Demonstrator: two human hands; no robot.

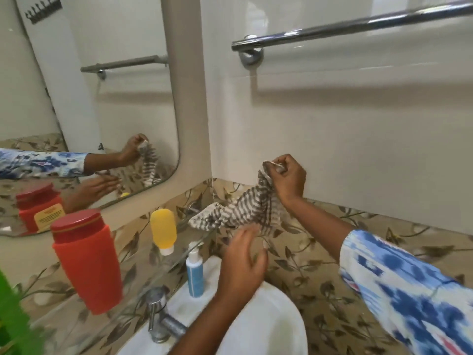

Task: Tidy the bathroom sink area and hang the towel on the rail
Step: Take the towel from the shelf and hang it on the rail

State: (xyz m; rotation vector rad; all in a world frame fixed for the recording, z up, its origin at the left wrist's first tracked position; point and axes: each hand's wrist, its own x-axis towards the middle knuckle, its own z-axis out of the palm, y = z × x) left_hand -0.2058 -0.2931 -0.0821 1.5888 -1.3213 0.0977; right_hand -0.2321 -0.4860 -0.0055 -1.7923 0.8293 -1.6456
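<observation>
A small grey-and-white striped towel (pixel 245 208) hangs in the air above the white sink (pixel 276 324). My right hand (pixel 288 176) is closed on its top corner, held against the wall. My left hand (pixel 242 262) is just below the towel's lower edge with fingers spread, touching or nearly touching the cloth. The chrome towel rail (pixel 358 25) runs along the white wall well above both hands, with nothing on it.
A glass shelf (pixel 143 278) under the mirror (pixel 97 98) carries a red jar (pixel 88 262) and an upside-down yellow bottle (pixel 163 230). A blue-and-white pump bottle (pixel 195 272) stands on the sink rim beside the chrome tap (pixel 161 319). A green leaf (pixel 12 319) shows at lower left.
</observation>
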